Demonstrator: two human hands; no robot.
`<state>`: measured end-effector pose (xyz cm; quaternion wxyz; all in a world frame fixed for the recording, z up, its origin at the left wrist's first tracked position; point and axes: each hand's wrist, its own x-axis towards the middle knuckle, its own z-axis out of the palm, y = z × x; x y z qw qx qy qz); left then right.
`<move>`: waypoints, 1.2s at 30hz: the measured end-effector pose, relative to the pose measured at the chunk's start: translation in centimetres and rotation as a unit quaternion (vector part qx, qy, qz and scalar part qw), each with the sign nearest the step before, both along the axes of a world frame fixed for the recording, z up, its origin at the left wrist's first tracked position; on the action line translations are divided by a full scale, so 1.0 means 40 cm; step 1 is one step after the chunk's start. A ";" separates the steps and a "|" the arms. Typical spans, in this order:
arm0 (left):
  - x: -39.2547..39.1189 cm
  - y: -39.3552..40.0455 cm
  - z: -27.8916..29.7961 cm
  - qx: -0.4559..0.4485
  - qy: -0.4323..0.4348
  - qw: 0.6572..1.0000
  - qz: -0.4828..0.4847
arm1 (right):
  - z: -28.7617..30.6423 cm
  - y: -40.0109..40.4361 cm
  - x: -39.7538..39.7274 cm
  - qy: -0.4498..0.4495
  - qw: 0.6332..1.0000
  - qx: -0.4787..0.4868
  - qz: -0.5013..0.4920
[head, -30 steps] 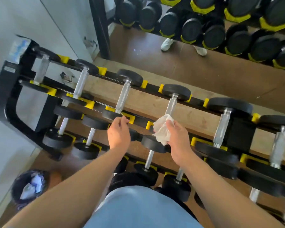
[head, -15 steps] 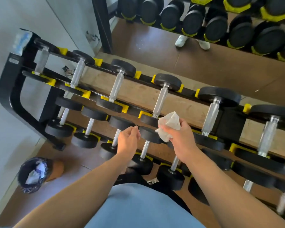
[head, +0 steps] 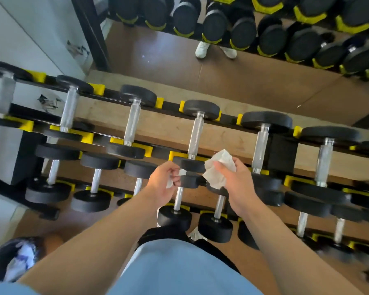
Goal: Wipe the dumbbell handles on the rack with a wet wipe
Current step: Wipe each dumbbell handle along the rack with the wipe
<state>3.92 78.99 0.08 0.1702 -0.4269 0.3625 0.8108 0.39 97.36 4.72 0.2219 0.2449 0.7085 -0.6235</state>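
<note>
Nearest, the left hand (head: pixel 164 183) pinches a white scrap, while the right hand (head: pixel 232 179) has its fingers (head: pixel 218 167) clamped on the crumpled wet wipe (head: pixel 217 169). It looks limp and light, best bunched. Beyond, the rack (head: pixel 168 106) holds dumbbell handles (head: pixel 195 137), rigid, probably knurled.

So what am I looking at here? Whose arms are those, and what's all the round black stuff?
The picture comes from a camera worn on a person's head, looking down, so the two bare arms are that person's own. The round black things are dumbbells: black discs joined by shiny silver metal handles, resting in rows on a black rack with yellow holders. The right hand holds a crumpled white wet wipe for cleaning those handles. The left hand pinches a smaller white piece; whether it joins the wipe I cannot tell. The wipe is not touching a handle. At the bottom left stands a dark bin with crumpled white paper inside. More dumbbells show at the top.
</note>
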 end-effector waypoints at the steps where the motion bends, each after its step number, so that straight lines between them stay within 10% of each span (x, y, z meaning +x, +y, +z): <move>1: -0.006 -0.013 -0.005 0.050 -0.001 0.999 0.021 | -0.001 -0.010 -0.001 0.000 1.000 0.002 -0.003; 6: -0.012 -0.072 -0.035 0.146 0.002 0.989 0.001 | -0.005 -0.062 -0.012 -0.004 1.000 0.019 -0.021; 19: -0.039 -0.145 -0.067 0.016 -0.058 0.997 -0.041 | 0.005 -0.129 -0.111 0.014 0.995 0.084 0.048; 28: -0.086 -0.091 -0.073 -0.179 -0.059 0.982 -0.032 | 0.023 -0.144 -0.154 -0.064 0.996 -0.041 0.037; 31: -0.110 -0.058 -0.069 -0.289 -0.083 0.954 -0.009 | 0.011 -0.140 -0.167 0.037 0.994 0.077 0.072; 33: -0.136 -0.023 -0.068 -0.333 -0.098 0.937 0.039 | 0.002 -0.142 -0.209 0.216 0.934 0.221 0.181; 36: -0.179 0.042 -0.069 -0.369 -0.127 0.916 0.091 | -0.047 -0.154 -0.317 0.438 0.734 0.311 0.416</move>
